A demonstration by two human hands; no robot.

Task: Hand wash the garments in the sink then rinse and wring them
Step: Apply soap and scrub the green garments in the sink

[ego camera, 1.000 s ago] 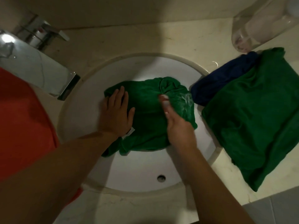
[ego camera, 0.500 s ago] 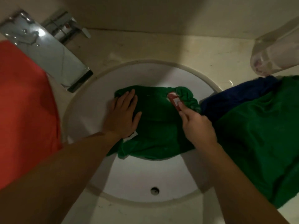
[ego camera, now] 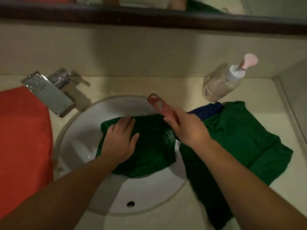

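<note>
I count one sink [ego camera: 79, 130], set in one counter [ego camera: 149, 87], and one faucet [ego camera: 49, 93] at its edge. My hands make two: my left hand [ego camera: 119, 141] and my right hand [ego camera: 189, 130]. Green garments come to two as well, the green garment in the sink [ego camera: 149, 160] and the green garment on the counter [ego camera: 245, 140]. Then there is one blue garment [ego camera: 207, 110], one orange cloth [ego camera: 23, 133], one reddish bar [ego camera: 156, 102], one pump bottle [ego camera: 219, 85], and one small hole [ego camera: 130, 204] in the bowl.
</note>
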